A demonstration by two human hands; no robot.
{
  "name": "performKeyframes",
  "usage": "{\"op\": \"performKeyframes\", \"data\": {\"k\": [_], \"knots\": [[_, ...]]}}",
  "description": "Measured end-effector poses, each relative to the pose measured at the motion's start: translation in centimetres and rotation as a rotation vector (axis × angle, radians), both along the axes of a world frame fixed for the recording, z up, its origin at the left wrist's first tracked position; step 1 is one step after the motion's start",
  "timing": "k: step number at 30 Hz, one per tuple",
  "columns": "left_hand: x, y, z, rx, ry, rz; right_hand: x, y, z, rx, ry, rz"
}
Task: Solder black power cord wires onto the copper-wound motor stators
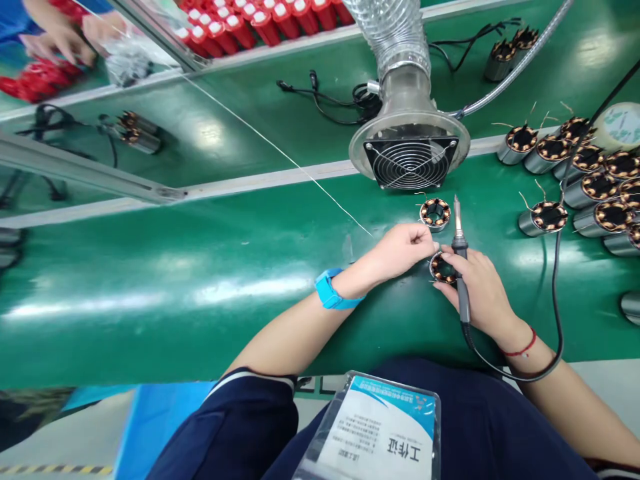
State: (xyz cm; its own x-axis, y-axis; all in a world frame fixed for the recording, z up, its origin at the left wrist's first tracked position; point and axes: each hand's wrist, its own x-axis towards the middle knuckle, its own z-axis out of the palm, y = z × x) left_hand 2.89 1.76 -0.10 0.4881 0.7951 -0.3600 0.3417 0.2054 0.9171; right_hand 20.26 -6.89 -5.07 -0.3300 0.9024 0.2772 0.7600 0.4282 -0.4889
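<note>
In my right hand [480, 287] lies a soldering iron [463, 293], its metal tip pointing away from me. The fingers of that same hand also steady a stator [442, 268] with copper windings. My left hand [407, 250] is closed in a pinch at the stator's far left rim. A thin pale wire [300, 167] runs down from the upper left into my left hand; its end is hidden by the fingers. Just beyond the hands stands another stator [435, 213], upright, with short wire ends sticking up.
A fume extractor [410, 157] with a fan grille hangs over the bench [200, 267]. Several stators [595, 183] stand grouped at right beside a tape roll [623, 127]. The iron's cord [557, 293] loops over my right forearm. Red parts [270, 23] and a co-worker's hands [65, 43] are across.
</note>
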Motion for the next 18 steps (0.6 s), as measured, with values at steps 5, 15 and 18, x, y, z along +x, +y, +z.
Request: {"op": "performKeyframes", "data": {"k": [5, 15, 18], "knots": [[-0.5, -0.4, 0.1, 0.109, 0.024, 0.016, -0.2, -0.2, 0.3, 0.035, -0.011, -0.024], [-3.5, -0.1, -3.3, -0.047, -0.043, 0.231, -0.1, 1.5, 0.0, 0.061, 0.007, -0.167], [-1.8, 0.9, -4.7, -0.011, -0.127, 0.260, -0.1, 1.6, -0.1, 0.060, 0.034, -0.198]]}}
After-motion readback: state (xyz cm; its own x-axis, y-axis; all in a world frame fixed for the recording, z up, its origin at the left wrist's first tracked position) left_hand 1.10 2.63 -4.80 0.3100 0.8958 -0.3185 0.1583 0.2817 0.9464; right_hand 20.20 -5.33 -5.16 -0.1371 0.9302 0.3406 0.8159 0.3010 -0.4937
